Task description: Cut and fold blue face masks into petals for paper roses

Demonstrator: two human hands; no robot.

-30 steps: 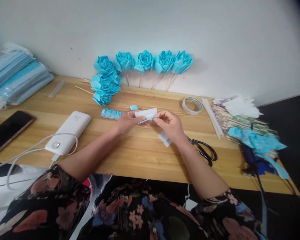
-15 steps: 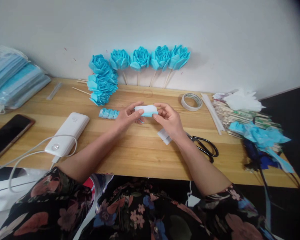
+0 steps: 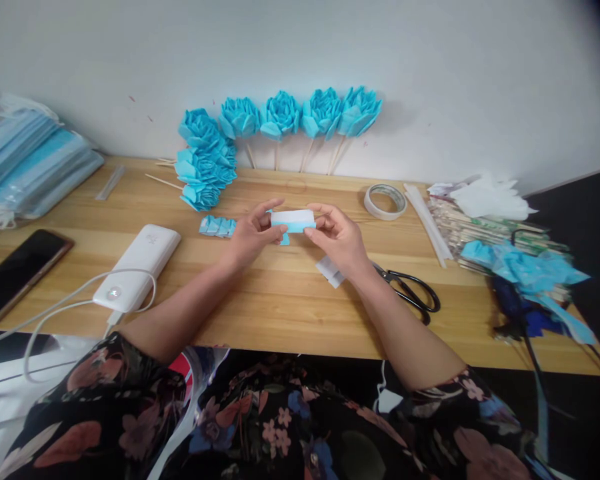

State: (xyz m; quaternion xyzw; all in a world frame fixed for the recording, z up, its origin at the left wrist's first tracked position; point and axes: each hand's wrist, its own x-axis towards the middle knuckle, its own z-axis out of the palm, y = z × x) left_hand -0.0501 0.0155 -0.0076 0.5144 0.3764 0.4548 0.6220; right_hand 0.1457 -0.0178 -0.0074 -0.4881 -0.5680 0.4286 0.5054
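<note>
Between my two hands is a small strip of white and blue fabric, white on its upper part with a blue band along the lower edge. My left hand pinches its left end, the thumb lying over the front. At the right end, my right hand grips it between thumb and fingers. A row of folded blue pieces lies on the table beside my left hand. Under my right wrist are white pieces, partly covered, and black-handled scissors whose blades my forearm hides.
Blue flowers on sticks lean on the wall, with more heaped to their left. A tape roll, white strips and a cluttered pile lie right. Left are face masks, a phone and a cabled power bank.
The strip shows more of its blue band, and a blue bit hangs more visibly below my left thumb. Both hands stay in nearly the same place. The view has shifted slightly.
</note>
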